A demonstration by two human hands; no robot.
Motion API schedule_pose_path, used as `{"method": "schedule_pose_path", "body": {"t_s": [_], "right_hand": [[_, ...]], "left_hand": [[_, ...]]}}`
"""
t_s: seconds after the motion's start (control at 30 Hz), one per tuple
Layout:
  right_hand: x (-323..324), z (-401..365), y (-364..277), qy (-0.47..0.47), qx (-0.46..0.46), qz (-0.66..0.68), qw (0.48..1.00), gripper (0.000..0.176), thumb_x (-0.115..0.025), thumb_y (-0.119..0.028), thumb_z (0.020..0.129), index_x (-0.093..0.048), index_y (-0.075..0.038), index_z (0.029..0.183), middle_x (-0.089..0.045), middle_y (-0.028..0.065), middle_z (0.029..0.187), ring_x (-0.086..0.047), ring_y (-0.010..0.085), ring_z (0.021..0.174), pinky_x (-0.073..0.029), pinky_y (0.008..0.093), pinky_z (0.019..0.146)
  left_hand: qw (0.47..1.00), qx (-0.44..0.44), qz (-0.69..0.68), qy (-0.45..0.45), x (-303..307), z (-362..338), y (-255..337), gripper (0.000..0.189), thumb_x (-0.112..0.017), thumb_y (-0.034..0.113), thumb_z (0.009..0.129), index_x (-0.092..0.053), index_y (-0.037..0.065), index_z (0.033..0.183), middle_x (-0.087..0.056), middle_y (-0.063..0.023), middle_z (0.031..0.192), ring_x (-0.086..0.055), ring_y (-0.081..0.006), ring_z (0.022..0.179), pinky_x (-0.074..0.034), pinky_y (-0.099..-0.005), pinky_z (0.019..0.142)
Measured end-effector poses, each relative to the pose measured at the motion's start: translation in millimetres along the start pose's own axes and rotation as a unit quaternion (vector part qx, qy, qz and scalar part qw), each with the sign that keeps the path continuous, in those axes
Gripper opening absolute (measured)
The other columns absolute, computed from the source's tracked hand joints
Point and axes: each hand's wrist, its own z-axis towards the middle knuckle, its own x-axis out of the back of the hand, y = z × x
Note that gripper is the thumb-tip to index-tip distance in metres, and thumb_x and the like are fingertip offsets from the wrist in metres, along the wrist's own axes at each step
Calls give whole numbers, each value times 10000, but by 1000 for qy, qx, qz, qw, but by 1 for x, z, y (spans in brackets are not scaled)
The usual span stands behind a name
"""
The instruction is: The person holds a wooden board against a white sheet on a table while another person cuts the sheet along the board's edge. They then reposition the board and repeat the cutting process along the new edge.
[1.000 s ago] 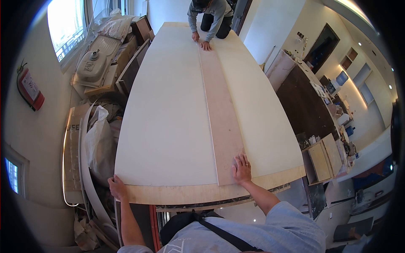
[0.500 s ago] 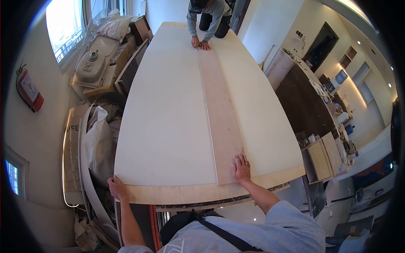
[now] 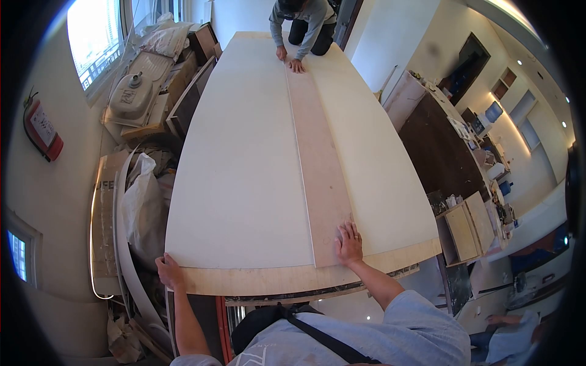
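A large white board (image 3: 238, 165) lies flat in front of me on a light plywood sheet (image 3: 244, 282) that shows along the near edge. Down its length runs a long pinkish strip of board (image 3: 320, 165). My left hand (image 3: 170, 272) grips the near left corner of the white board, fingers bent at its edge. Flat on the strip's near end, close to its right edge, rests my right hand (image 3: 349, 244) with fingers stretched out. At the far end a co-worker's hand (image 3: 296, 65) presses on the strip; the other hand (image 3: 281, 53) is near its left edge, holding something too small to name.
The co-worker (image 3: 308, 27) kneels on the far end of the boards. On the left are a sink (image 3: 131, 97), a white sack (image 3: 144, 207) and a fire extinguisher (image 3: 43, 130). A cluttered counter (image 3: 439, 146) stands right, with another person (image 3: 513, 338) at lower right.
The co-worker's hand by the strip's left edge has moved slightly farther away from me. Another person has come into view at lower right. Both my hands have stayed in place.
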Motion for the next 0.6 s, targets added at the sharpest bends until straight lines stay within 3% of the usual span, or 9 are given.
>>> {"method": "schedule_pose_path", "body": {"t_s": [0.43,0.5,0.53,0.57,0.6], "right_hand": [[-7,1,2,11,20,0,1000,514,-526,-307,948,-459,-107,1417,-388,153,1517,-274,352,1462,-260,538,1150],[-13,1,8,18,22,18,999,491,-540,-290,940,-483,-101,1390,-425,154,1475,-299,349,1446,-280,537,1135],[-16,2,11,25,17,36,999,473,-550,-281,935,-502,-98,1369,-447,153,1449,-314,347,1436,-293,536,1125],[3,2,1,-3,12,37,999,449,-560,-286,933,-521,-95,1338,-466,147,1427,-327,340,1427,-306,529,1115],[-18,1,11,35,30,25,999,454,-565,-296,935,-513,-96,1339,-450,142,1445,-321,332,1432,-303,526,1118]], "left_hand": [[1000,0,-6,9,-2,1,-3,341,-511,431,985,-598,110,1057,-707,-177,957,-663,-426,902,-517,-507,777],[998,-65,4,11,-20,9,-24,358,-532,437,972,-601,96,1054,-711,-159,962,-683,-389,934,-529,-505,794],[996,13,-76,-46,-9,4,-13,336,-540,421,965,-627,126,1100,-716,-141,963,-693,-368,931,-539,-492,803],[999,-4,-25,47,-9,-7,1,311,-514,368,983,-647,90,1023,-714,-174,902,-690,-345,795,-551,-452,724],[999,-18,-19,28,-8,-4,1,295,-490,329,991,-624,92,1105,-694,-152,977,-668,-324,853,-520,-468,772]]}}
